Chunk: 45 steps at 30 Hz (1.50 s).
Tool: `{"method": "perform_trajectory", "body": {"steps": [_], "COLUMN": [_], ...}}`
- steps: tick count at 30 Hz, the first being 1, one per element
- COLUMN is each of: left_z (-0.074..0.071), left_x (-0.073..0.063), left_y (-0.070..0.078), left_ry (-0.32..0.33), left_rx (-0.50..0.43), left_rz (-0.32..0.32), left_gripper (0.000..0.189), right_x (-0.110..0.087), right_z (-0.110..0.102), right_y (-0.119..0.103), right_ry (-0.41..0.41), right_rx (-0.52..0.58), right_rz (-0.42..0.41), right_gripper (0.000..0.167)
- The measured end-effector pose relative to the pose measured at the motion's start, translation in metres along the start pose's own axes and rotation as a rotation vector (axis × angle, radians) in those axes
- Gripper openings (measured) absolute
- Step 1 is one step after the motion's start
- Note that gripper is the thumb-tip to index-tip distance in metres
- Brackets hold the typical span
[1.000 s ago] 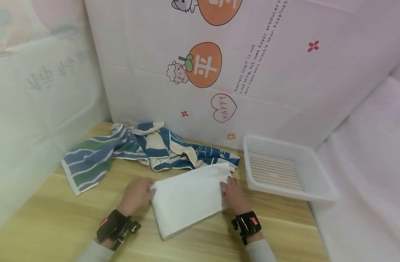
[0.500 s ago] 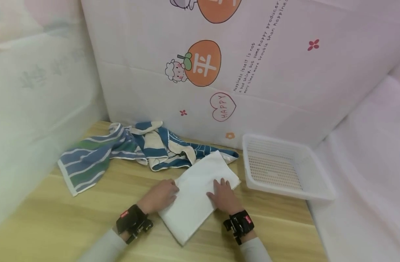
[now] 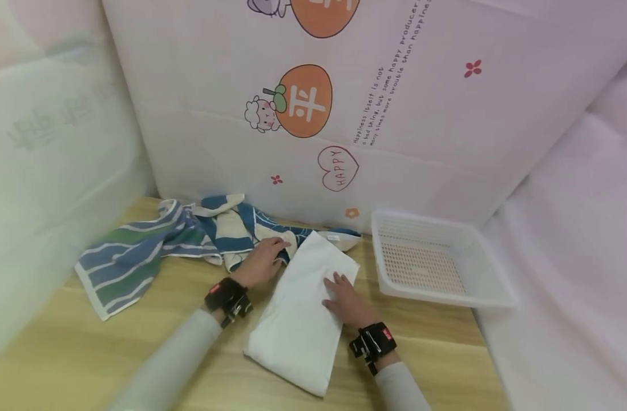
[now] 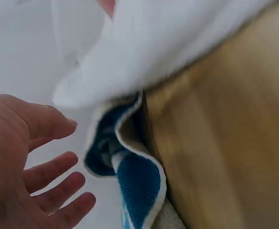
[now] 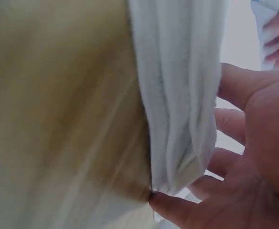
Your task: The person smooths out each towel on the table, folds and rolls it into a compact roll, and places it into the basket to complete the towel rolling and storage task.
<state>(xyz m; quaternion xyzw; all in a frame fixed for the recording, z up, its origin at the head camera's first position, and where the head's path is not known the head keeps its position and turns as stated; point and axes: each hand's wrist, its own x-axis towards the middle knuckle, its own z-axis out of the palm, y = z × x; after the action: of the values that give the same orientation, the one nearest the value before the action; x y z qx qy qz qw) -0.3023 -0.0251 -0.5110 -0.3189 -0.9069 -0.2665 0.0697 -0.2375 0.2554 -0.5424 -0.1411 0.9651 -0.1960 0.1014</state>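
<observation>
A folded white towel (image 3: 303, 319) lies slantwise on the table, its far end by the blue and beige towel. Stacked layers of the white towel (image 5: 177, 95) show along its edge in the right wrist view. My right hand (image 3: 346, 299) rests on its right side with the fingers spread; in the right wrist view one finger reaches down at the edge. My left hand (image 3: 262, 264) hovers left of the white towel, in front of the blue and beige towel (image 3: 236, 233). In the left wrist view the left hand (image 4: 34, 167) holds nothing and its fingers are apart.
A striped blue and green towel (image 3: 130, 254) lies crumpled at the back left. The white plastic basket (image 3: 395, 291) stands at the back right, against the printed cloth wall (image 3: 421, 182). Wooden tabletop (image 3: 421, 354) runs along the front.
The white towel has turned counter-clockwise from lying crosswise to lying lengthwise. My left hand has moved away from its edge, forward and right; my right hand has shifted from its edge onto its top.
</observation>
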Motion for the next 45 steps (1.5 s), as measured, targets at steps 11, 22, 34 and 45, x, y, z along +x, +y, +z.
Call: {"method": "perform_trajectory", "body": {"steps": [11,22,34,45], "left_z": [0.027,-0.060,-0.122,-0.043], "left_x": [0.038,0.012,-0.079,-0.085], "left_y": [-0.029,-0.063,-0.090,-0.016], "left_ry": [-0.078,0.287,0.342,0.080], "left_rx": [0.016,-0.108,0.110,-0.058], "left_rz": [-0.116,-0.194,-0.324,0.082], "left_gripper": [0.048,0.036,0.049,0.029], "right_x": [-0.011,-0.017,0.005,0.024], "right_z": [0.000,0.005,0.010,-0.003], "right_y": [-0.015,-0.049,-0.037,-0.033], "right_ry": [0.046,0.068,-0.007,0.014], "right_rx": [-0.076,-0.051,-0.066,0.001], "right_rz": [0.032,0.043,-0.091,-0.197], "right_gripper": [0.056,0.056,0.074,0.062]}}
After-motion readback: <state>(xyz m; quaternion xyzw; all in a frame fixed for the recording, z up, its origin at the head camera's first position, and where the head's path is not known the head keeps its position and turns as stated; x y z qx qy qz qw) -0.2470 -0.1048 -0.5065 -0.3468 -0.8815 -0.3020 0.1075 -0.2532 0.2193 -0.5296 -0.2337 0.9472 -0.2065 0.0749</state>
